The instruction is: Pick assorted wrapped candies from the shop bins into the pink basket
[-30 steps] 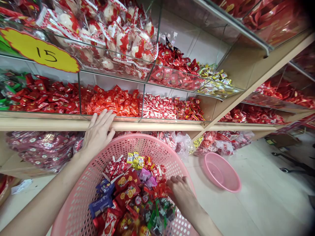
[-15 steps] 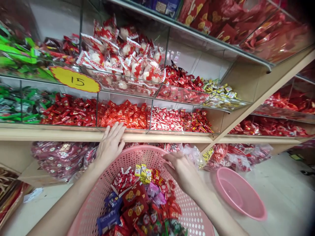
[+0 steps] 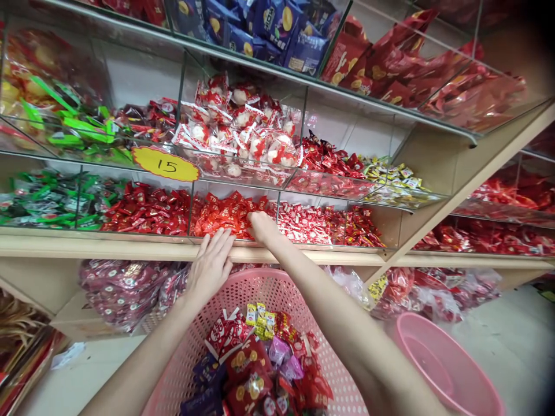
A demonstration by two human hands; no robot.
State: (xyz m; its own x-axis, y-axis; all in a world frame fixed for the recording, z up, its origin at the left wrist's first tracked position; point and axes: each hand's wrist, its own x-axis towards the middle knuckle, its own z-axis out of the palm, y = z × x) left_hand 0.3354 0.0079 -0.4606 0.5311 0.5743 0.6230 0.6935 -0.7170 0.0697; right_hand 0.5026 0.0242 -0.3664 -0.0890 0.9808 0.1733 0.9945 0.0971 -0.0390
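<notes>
So, your right hand (image 3: 261, 226) has just reached up to the red-wrapped sweets (image 3: 221, 215) in the far bin, fingers curled among them, gripping or not you cannot tell, while your open left hand (image 3: 210, 268) rests on the wooden shelf edge (image 3: 143, 247) above the near pink plastic basket (image 3: 264, 283).

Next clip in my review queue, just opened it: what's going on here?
A person is at shop shelves of wrapped sweets. Their right hand reaches into a glass bin of red-orange wrapped sweets, while their left hand rests on the wooden shelf edge. Below, a pink perforated basket holds assorted packets. A pink plastic basin sits on the floor to the right.
</notes>
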